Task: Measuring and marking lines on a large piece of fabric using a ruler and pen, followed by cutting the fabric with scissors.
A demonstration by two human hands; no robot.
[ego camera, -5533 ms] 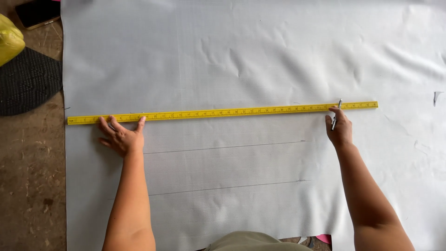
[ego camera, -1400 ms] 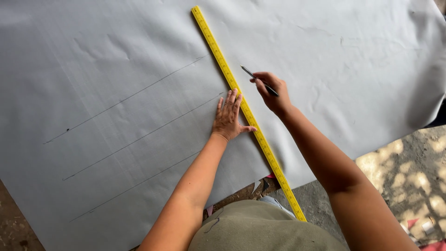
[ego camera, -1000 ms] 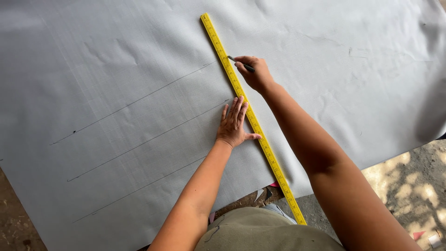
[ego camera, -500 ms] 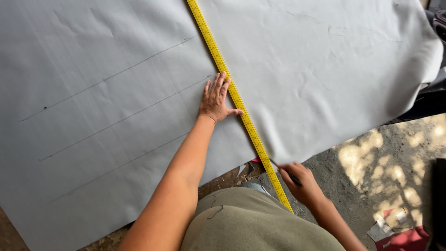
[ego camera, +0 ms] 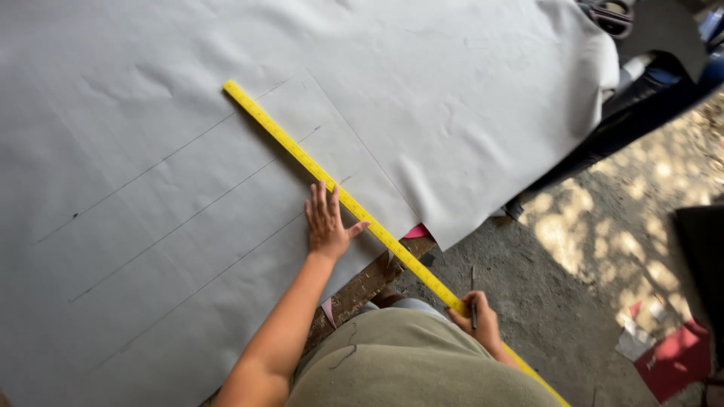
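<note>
Down at the lower edge, the fingers [ego camera: 473, 303] of the right hand [ego camera: 477, 320] are curled around a thin dark pencil [ego camera: 473, 295] and rest against the near end of a long yellow ruler [ego camera: 339, 197]. The left hand [ego camera: 326, 224] lies flat with its fingers [ego camera: 320, 200] spread open, holding nothing, its thumb touching the ruler's edge. That ruler runs slantwise across a big grey sheet [ego camera: 226, 98], which bears several straight pencil lines. The sheet covers a table [ego camera: 367, 280] whose wooden edge shows just beside the left forearm. Past the sheet's right edge lies sunlit ground [ego camera: 596, 249] with a red scrap [ego camera: 676, 359].
</note>
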